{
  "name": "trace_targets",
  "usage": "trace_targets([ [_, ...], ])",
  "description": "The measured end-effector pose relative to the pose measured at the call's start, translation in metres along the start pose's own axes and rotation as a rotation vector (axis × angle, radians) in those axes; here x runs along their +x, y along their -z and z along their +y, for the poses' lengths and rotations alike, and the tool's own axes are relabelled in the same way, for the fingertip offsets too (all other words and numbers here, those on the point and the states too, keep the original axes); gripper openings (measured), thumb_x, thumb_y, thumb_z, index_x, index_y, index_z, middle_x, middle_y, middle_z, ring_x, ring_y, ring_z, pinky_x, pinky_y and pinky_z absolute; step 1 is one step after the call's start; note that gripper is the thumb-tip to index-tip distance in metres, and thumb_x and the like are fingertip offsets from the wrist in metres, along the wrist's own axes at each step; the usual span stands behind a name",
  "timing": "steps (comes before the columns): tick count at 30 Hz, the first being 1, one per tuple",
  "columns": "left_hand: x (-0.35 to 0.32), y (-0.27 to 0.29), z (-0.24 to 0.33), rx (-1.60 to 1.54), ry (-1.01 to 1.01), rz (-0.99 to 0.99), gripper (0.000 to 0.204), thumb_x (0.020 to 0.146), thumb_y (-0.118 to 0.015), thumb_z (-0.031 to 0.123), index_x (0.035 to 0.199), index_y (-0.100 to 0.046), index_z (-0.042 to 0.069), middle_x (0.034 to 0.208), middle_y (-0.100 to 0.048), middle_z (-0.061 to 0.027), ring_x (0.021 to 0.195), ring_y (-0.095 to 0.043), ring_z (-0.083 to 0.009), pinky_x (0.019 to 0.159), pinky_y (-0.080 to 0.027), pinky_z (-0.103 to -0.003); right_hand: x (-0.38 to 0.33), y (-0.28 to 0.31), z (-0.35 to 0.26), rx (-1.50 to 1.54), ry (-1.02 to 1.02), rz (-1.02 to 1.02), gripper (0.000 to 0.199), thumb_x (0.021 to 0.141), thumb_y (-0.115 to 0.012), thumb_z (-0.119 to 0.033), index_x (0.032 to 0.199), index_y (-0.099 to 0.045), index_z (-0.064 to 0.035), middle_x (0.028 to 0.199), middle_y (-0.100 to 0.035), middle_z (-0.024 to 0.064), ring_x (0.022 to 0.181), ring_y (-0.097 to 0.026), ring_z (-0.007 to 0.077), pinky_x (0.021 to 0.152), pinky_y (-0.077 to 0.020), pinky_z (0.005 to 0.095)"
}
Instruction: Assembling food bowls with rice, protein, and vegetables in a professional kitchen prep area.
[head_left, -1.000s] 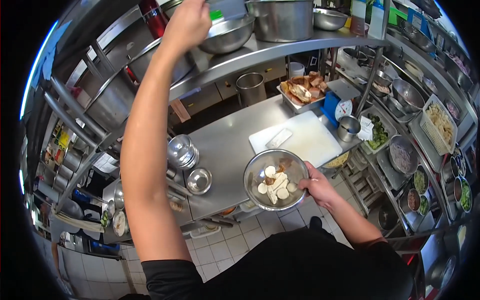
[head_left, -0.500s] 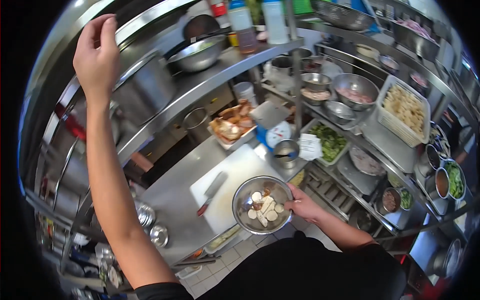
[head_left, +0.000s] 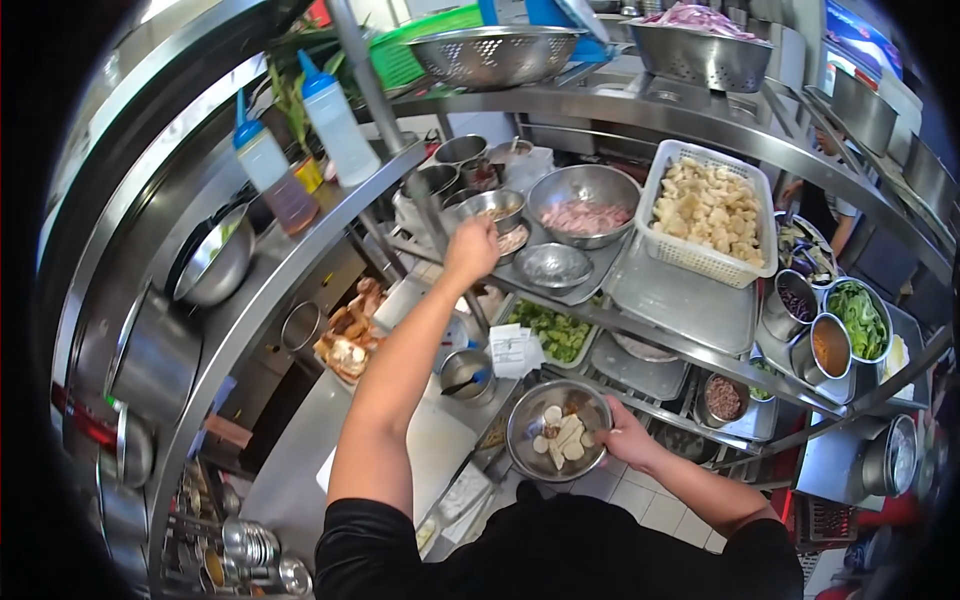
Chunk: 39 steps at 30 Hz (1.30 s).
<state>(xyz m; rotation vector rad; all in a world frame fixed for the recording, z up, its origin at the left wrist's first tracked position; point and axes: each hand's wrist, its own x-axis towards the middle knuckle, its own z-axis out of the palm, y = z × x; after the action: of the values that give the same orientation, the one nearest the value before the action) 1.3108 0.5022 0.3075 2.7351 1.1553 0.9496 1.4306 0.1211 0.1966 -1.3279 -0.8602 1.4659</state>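
Note:
My right hand [head_left: 622, 432] grips the rim of a round metal bowl [head_left: 522, 462], thumb over the edge. Inside the bowl lie pale round slices and strips [head_left: 566, 440] with some brown bits. My left arm reaches up and forward to the shelf. There my left hand [head_left: 474, 246], its fingers curled, is at the front of a small metal bowl [head_left: 503, 203]; the hand covers its own fingertips, and what they hold, if anything, cannot be made out. Just right of it is another bowl with pinkish food [head_left: 513, 240].
A larger bowl of pink meat [head_left: 583, 216] and a white basket of pale chunks [head_left: 712, 205] stand on the shelf. Below are green vegetables [head_left: 552, 330] in a tray. A metal upright [head_left: 430, 205] rises beside my left hand. Squeeze bottles [head_left: 340, 130] stand upper left.
My left hand has come down from the upper left shelf area to the small bowls. The view has turned to the right. My right hand still holds the metal bowl.

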Motion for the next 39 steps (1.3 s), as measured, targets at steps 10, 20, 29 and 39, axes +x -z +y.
trace_targets([
  [10,0.141,-0.105,-0.072,0.285,0.37,-0.533,0.088,0.077,-0.057,0.07,0.136,-0.051,0.005,0.135,-0.056,-0.0214,0.125,-0.054,-0.0365,0.103,-0.043,-0.044,0.027,0.003,-0.035,0.083,0.151,0.154,0.059,0.084,-0.055,0.003,0.138,-0.037,-0.0093,0.113,-0.058,0.0105,0.082,-0.064,0.0184,0.054,-0.0559,0.0287],
  [20,0.137,-0.149,-0.094,0.279,0.168,-0.775,0.05,0.08,-0.066,0.029,0.125,-0.064,0.009,0.13,-0.06,-0.0201,0.122,-0.057,-0.037,0.103,-0.044,-0.048,0.082,0.018,-0.115,0.175,0.176,0.281,0.064,0.078,-0.049,0.008,0.138,-0.037,-0.0098,0.111,-0.059,0.0118,0.079,-0.064,0.0208,0.05,-0.0551,0.0299],
  [29,0.146,-0.131,-0.097,0.295,0.0,-0.527,0.031,0.077,-0.068,0.026,0.1,-0.072,0.006,0.099,-0.071,-0.0169,0.095,-0.067,-0.0376,0.081,-0.054,-0.044,0.155,0.044,-0.18,0.143,0.129,0.384,0.06,0.078,-0.05,0.003,0.136,-0.037,-0.005,0.114,-0.059,0.0163,0.078,-0.067,0.0233,0.048,-0.0581,0.032],
  [39,0.132,-0.01,0.013,-0.592,0.068,-0.49,0.039,0.071,-0.076,0.015,0.104,-0.064,-0.001,0.081,-0.068,-0.0104,0.064,-0.062,-0.0187,0.058,-0.05,-0.032,0.202,0.042,-0.177,0.24,0.065,0.338,0.058,0.08,-0.048,0.002,0.136,-0.032,-0.0013,0.105,-0.059,0.0219,0.061,-0.068,0.0287,0.046,-0.0603,0.0319],
])
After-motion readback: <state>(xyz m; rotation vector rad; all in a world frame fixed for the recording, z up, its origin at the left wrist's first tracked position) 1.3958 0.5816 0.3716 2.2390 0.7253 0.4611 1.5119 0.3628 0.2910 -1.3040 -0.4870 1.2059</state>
